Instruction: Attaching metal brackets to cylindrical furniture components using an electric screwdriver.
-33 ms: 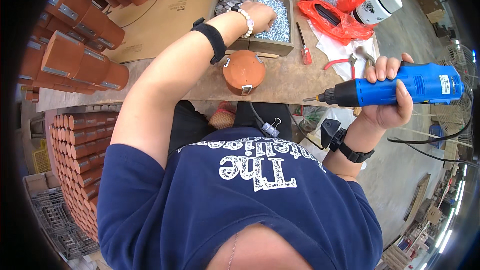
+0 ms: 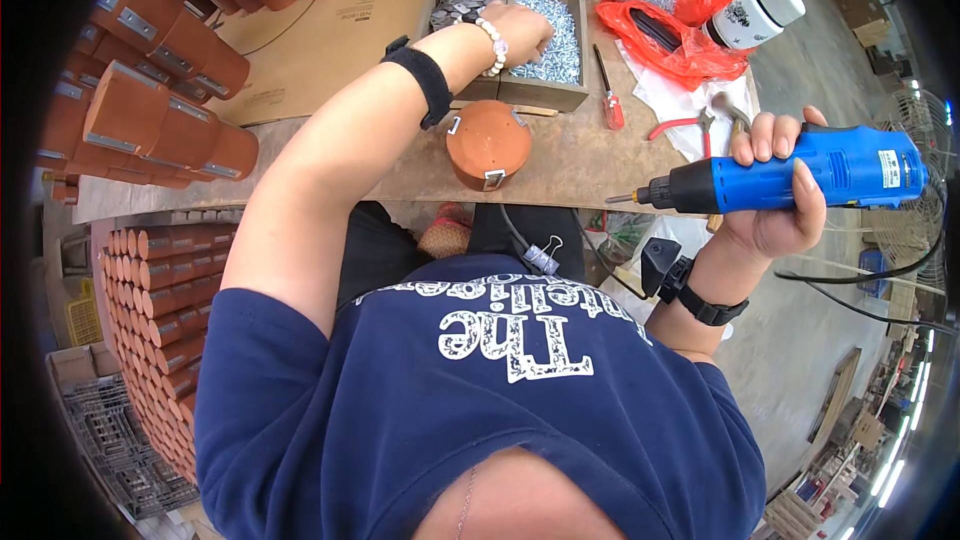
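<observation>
A single head-worn fisheye looks steeply down, close over the person's own chest and arms, facing the workbench (image 2: 560, 165) at twelve o'clock; straight edges curve toward the dark rim.

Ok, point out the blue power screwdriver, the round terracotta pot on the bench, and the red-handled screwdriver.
blue power screwdriver (image 2: 800, 178), head view, on the middle of its blue body.
round terracotta pot (image 2: 487, 140), head view, on its upturned base.
red-handled screwdriver (image 2: 614, 116), head view, on the red handle.
</observation>
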A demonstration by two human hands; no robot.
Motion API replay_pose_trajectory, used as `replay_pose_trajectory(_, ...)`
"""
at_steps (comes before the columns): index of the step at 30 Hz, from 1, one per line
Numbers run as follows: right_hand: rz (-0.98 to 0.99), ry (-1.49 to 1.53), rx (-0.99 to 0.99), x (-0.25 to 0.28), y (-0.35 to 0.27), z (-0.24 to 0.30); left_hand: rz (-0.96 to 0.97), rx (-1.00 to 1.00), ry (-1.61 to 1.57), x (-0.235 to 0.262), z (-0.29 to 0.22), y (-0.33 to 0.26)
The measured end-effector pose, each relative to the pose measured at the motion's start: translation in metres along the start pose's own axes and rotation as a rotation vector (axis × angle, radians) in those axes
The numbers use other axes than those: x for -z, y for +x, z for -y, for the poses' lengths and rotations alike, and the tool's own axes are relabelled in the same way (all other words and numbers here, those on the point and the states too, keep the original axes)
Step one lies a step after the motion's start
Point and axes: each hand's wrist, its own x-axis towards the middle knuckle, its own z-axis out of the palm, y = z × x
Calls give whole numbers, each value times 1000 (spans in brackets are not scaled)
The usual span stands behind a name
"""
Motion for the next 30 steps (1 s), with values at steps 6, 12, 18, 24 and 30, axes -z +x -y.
replay_pose_trajectory(6,6,43,-1,2,0,-2,-177,-40,10,-2,-2,-6)
replay_pose_trajectory(12,-12,47,45,-4,1,-3,-291,-107,-333,27,-4,-35)
replay_pose_trajectory(18,-24,103,132,-17,8,-9,-254,-5,-1279,39,-22,-105)
replay_pose_trajectory(24,9,133,191,-31,11,-20,-331,110,-1439,21,-37,-155)
replay_pose_trajectory(30,43,132,229,-44,11,-29,-381,111,-1684,-4,-38,-170)
